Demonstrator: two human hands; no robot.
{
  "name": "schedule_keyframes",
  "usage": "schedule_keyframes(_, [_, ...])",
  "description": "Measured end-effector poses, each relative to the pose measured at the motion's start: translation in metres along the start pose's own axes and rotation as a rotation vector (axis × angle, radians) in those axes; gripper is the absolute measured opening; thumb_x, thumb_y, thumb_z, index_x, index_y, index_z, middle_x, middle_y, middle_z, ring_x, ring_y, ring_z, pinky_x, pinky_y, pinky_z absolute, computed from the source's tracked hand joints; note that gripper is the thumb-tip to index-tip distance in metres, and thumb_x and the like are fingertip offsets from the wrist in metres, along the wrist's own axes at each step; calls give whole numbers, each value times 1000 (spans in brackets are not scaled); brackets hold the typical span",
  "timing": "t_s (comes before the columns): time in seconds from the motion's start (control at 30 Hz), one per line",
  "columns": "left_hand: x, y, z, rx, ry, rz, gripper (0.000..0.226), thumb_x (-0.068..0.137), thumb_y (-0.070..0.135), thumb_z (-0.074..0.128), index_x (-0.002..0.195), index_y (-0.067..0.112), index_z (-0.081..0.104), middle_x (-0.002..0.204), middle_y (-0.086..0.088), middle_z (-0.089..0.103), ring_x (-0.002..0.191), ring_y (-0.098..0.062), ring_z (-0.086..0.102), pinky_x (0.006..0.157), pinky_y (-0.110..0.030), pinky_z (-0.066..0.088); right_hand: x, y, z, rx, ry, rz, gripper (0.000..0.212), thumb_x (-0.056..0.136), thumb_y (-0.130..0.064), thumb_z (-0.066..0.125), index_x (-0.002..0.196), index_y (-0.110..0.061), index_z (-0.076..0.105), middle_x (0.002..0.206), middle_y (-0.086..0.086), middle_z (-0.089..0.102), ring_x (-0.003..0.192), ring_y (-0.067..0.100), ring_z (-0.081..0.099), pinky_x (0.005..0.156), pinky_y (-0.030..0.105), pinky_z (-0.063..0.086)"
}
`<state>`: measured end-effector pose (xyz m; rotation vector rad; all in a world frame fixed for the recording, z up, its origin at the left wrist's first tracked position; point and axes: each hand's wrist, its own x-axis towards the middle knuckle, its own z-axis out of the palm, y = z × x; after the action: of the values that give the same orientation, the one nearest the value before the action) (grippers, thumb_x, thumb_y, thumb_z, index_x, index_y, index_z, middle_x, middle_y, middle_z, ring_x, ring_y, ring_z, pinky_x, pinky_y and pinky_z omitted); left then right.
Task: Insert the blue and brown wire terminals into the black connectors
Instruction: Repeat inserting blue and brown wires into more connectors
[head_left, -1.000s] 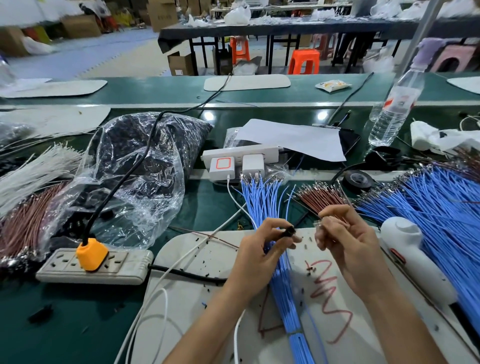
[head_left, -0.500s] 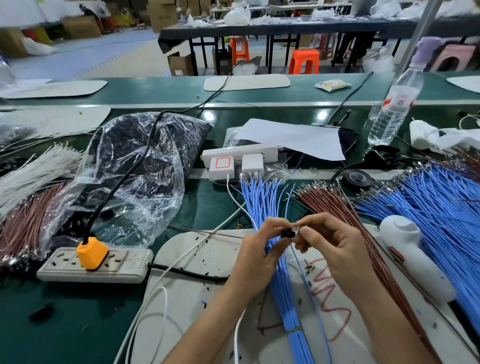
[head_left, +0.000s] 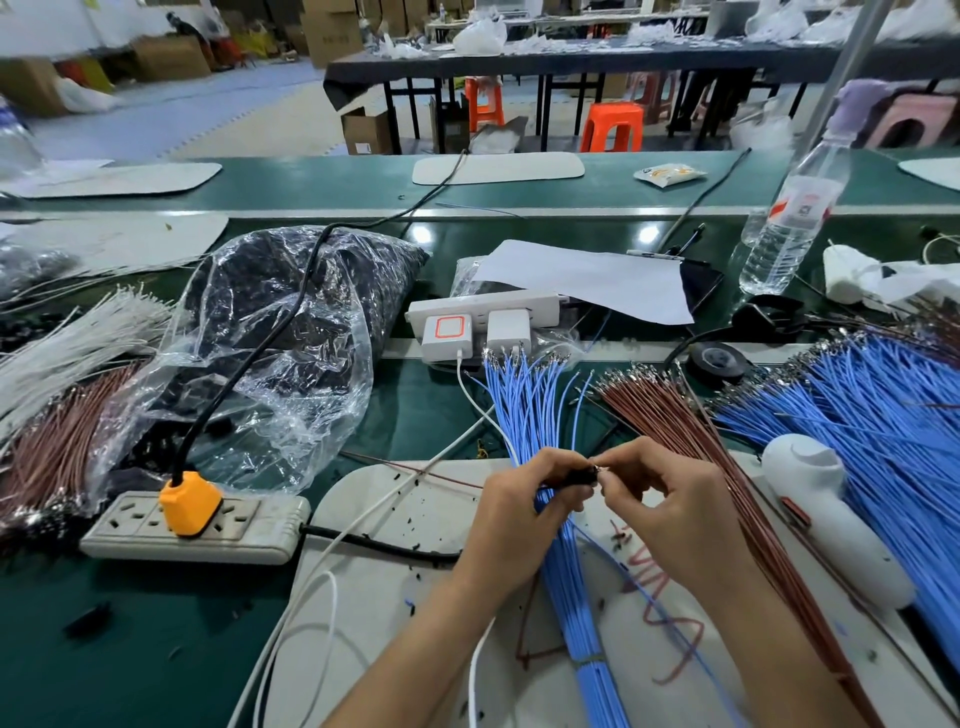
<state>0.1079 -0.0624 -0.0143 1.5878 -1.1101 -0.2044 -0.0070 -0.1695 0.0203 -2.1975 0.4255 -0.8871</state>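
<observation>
we are at a green workbench (head_left: 415, 431) that runs the whole width of the view. on its left lies a crumpled clear plastic bag (head_left: 270, 353) with dark small parts inside, and on the far right a loose heap of blue wires (head_left: 883, 431) fans out. a white mat (head_left: 410, 587) marked with red scribbles lies before us, and both of our hands work above it. a tied blue wire bundle (head_left: 535, 405) runs up the mat's middle, passing under our left hand, and a brown wire bundle (head_left: 670, 415) lies slanted just beside it to the right. a white handheld tool (head_left: 826, 519) rests between the brown bundle and the blue heap. a grey power strip (head_left: 192, 527) with an orange plug (head_left: 189, 501) sits left of the mat. our left hand (head_left: 514, 519) has its fingers curled and pinches a small black connector (head_left: 576, 476) between thumb and fingertips. our right hand (head_left: 675, 506) pinches a wire end, whose metal terminal (head_left: 597, 468) meets the connector's right end; we cannot tell how far it is seated. a single blue wire (head_left: 654, 603) trails down the mat below the right hand.
</observation>
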Motion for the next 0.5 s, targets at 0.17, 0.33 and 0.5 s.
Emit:
schedule_keyframes(0.17, [-1,0,1,22,15,6,20,82,5,70,102,7,68,86,14,67,77,1,66,70,-25,56,-1,2,1,-22,2,18,20,76,5,72,77,-15,68,58,-6,63,56,7,58,56,11,45])
schedule_keyframes(0.33, [-2,-2,-1,-11,5,-28,19,81,6,72,100,7,68,82,11,68,69,-6,67,69,-23,56,1,5,0,409,-82,307,17,82,8,65,78,-8,70,59,8,67,51,12,61,53,19,50])
schedule_keyframes(0.5, [-3,-1,-1,-118,-15,-94,15,81,2,72,95,5,68,77,9,70,60,-7,67,67,-19,54,3,9,0,646,-107,409,10,84,9,61,80,3,68,58,12,64,51,18,57,51,21,48])
